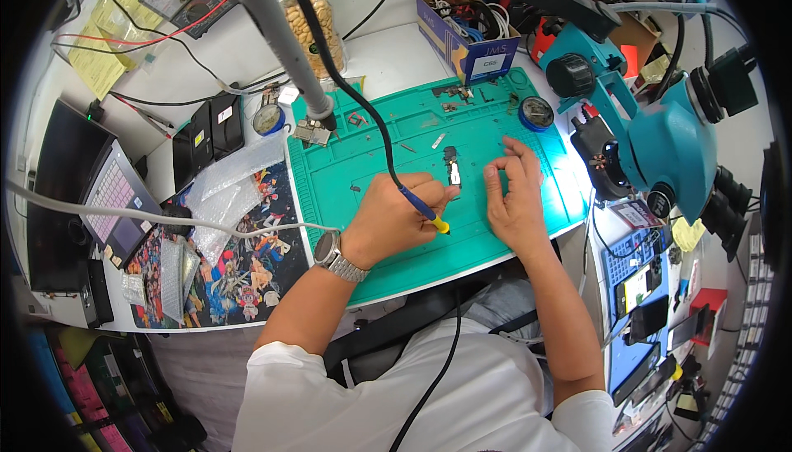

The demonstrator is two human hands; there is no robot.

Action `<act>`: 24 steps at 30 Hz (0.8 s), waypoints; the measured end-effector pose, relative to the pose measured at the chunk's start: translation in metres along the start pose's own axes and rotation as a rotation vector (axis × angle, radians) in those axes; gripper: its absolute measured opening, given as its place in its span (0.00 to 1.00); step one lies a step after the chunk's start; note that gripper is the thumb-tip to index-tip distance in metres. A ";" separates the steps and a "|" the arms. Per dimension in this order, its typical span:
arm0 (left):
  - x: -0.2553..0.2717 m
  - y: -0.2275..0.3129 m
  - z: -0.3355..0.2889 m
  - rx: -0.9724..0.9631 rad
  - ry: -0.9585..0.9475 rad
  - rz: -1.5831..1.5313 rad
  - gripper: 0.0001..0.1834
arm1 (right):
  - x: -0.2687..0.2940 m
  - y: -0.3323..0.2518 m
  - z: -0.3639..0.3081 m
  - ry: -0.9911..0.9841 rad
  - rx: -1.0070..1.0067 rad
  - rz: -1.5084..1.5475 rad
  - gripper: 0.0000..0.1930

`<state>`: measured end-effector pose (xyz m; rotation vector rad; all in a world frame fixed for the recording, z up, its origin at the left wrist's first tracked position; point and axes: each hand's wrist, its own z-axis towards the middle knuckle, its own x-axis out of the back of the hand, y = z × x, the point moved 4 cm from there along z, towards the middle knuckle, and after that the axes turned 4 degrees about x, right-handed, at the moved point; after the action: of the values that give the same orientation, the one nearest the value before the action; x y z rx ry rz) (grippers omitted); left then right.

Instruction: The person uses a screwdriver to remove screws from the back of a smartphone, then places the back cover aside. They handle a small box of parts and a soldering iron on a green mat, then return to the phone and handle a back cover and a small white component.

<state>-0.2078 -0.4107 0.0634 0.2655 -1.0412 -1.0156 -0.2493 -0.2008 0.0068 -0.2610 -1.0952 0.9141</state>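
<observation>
On the green work mat (396, 266), my left hand (392, 213), with a metal watch at the wrist, has its fingers closed. A blue-and-yellow pen-like tool (423, 207) on a black cable crosses that hand, its yellow end toward me; no tip shows beyond it. Just past the left fingertips lies a small black-and-silver phone part (452, 167). To its right, my right hand (518, 196) hovers over or rests on the mat, fingers curved and apart, nothing in it. A small silver strip (438, 140) lies beyond.
A teal microscope (676, 147) stands at the right. A box of cables (474, 44), a blue-rimmed round container (536, 112) and small parts (454, 97) are at the back. A grey pole (285, 40) rises behind the mat; a laptop (120, 196) and bubble wrap (231, 196) are left.
</observation>
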 end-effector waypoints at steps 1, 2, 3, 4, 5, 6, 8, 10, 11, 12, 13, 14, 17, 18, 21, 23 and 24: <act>-0.001 -0.001 0.000 0.001 -0.001 0.003 0.27 | 0.000 0.000 0.000 0.002 -0.003 0.005 0.08; -0.001 -0.001 0.000 0.002 -0.001 0.007 0.27 | 0.000 0.000 0.000 0.004 -0.006 0.010 0.08; -0.001 -0.001 0.000 0.007 -0.006 0.008 0.27 | 0.000 0.000 0.000 0.004 -0.008 0.014 0.08; 0.000 0.000 0.000 0.012 -0.011 0.009 0.27 | 0.000 0.000 0.000 0.005 -0.009 0.018 0.08; 0.000 0.001 0.001 0.017 -0.016 0.011 0.27 | -0.001 0.000 0.001 0.006 -0.010 0.022 0.08; 0.000 0.001 0.001 0.020 -0.018 0.002 0.27 | -0.001 0.000 0.001 0.006 -0.011 0.025 0.08; 0.000 0.001 0.001 0.025 -0.022 -0.015 0.27 | 0.000 -0.001 0.001 0.003 -0.012 0.028 0.08; 0.000 0.000 0.001 0.029 -0.022 0.002 0.28 | 0.001 -0.001 0.001 0.000 -0.011 0.033 0.08; -0.001 0.000 0.000 0.031 -0.022 0.011 0.28 | 0.001 -0.001 0.001 0.000 -0.011 0.034 0.08; -0.001 0.000 0.000 0.035 -0.022 0.010 0.28 | 0.001 -0.001 0.001 -0.001 -0.010 0.037 0.08; 0.000 0.000 0.000 0.040 -0.022 0.009 0.28 | 0.001 0.000 0.001 -0.001 -0.009 0.041 0.08; 0.000 0.000 0.001 0.044 -0.023 0.009 0.28 | 0.001 0.000 0.002 -0.001 -0.008 0.045 0.08; 0.000 0.000 0.001 0.052 -0.032 0.014 0.29 | 0.001 -0.002 0.003 -0.004 -0.023 0.052 0.08; 0.000 0.000 0.002 0.051 -0.035 0.010 0.29 | 0.002 -0.002 0.003 -0.003 -0.032 0.051 0.08; 0.001 -0.001 0.002 0.050 -0.015 -0.016 0.28 | 0.001 -0.001 0.003 0.002 -0.011 0.058 0.08; 0.003 -0.005 0.001 0.052 0.034 -0.055 0.27 | 0.001 0.001 0.002 0.004 -0.014 0.061 0.08; 0.005 -0.008 -0.001 0.075 0.101 -0.036 0.27 | 0.002 0.001 0.002 0.006 -0.016 0.064 0.08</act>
<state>-0.2107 -0.4191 0.0610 0.3942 -0.9868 -0.9863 -0.2517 -0.1997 0.0084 -0.3135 -1.0938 0.9609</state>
